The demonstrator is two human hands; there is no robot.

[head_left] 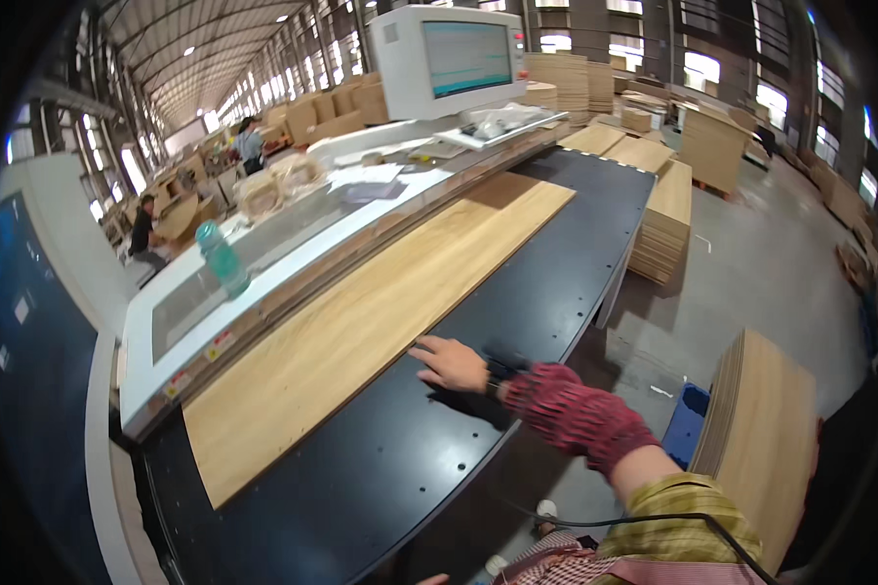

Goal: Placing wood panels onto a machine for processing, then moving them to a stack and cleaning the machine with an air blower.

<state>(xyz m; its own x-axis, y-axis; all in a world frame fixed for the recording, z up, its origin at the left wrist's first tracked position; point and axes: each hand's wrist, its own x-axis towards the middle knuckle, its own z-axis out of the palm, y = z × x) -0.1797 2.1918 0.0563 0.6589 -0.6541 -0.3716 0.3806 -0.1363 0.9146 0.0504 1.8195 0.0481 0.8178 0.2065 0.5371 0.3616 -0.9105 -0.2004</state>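
Note:
A long wood-grain board lies flat on the black machine table, its far long side along the white machine beam. At the board's near edge, around its middle, is my right hand; its fingers stretch toward the edge, and the fingertips seem to touch it. Nothing is held in that hand. A dark band circles the wrist, and a dark red knit sleeve covers the forearm. Of my left hand, only a sliver shows at the lower rim, so its fingers are hidden.
A monitor and a teal bottle stand on the white machine top. Board stacks rise past the table's far end; another stack stands at right beside a blue object. Two people are in the left background.

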